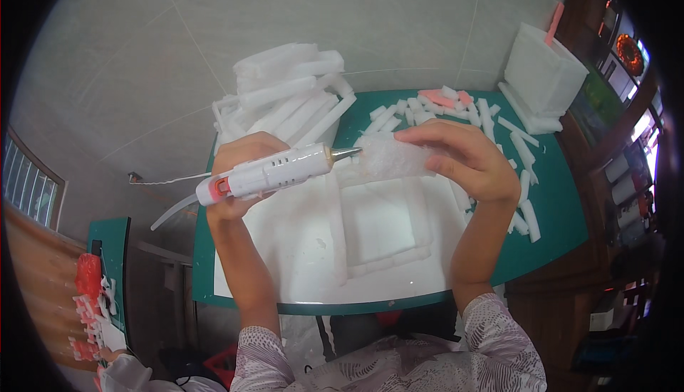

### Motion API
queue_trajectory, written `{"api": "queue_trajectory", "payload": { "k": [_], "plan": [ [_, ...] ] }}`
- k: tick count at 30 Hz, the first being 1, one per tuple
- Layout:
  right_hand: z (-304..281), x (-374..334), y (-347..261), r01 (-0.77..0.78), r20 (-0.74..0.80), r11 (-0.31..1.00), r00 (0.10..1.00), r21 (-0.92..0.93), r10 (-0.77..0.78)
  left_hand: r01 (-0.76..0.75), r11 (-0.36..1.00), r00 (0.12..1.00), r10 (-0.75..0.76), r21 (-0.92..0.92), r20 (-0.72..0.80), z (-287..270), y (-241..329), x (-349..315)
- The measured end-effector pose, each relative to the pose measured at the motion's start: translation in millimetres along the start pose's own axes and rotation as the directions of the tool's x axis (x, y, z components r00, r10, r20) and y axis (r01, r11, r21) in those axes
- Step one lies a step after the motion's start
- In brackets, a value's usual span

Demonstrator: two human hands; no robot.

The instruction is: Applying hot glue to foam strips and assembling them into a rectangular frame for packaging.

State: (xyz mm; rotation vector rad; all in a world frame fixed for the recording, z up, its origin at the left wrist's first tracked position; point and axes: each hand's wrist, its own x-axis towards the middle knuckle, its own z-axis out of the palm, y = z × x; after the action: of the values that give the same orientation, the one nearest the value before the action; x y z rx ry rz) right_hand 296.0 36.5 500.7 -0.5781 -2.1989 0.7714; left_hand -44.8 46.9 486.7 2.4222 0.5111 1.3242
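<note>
Glue gun — grasped in the left grip, its nozzle at the foam piece pinched by the right grip. Near the front edge of the bench, a foam frame looks formed; the held piece seems unattached — loose strips remain rightward.

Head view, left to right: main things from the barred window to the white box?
Barred window → red object → glue gun → white foam piece → right hand → white box.
</note>
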Motion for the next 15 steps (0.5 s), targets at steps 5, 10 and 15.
{"api": "queue_trajectory", "payload": {
  "k": [5,10,15],
  "plan": [
    [-0.8,-2.6,5.3,0.053,-0.027,0.998,0.998,-0.016,-0.053,0.016,1.000,1.000,-0.016,-0.007,-0.006,-0.1,-2.2,-2.3],
    [-0.9,-1.2,4.6,0.060,-0.016,0.998,0.998,-0.017,-0.061,0.051,0.999,0.999,-0.051,-0.012,-0.005,-0.2,-2.1,-3.3],
    [-1.7,-0.5,2.5,0.073,0.003,0.997,0.997,-0.038,-0.073,0.058,0.998,0.998,-0.059,-0.037,-0.021,1.3,0.5,-2.2]
  ]
}}
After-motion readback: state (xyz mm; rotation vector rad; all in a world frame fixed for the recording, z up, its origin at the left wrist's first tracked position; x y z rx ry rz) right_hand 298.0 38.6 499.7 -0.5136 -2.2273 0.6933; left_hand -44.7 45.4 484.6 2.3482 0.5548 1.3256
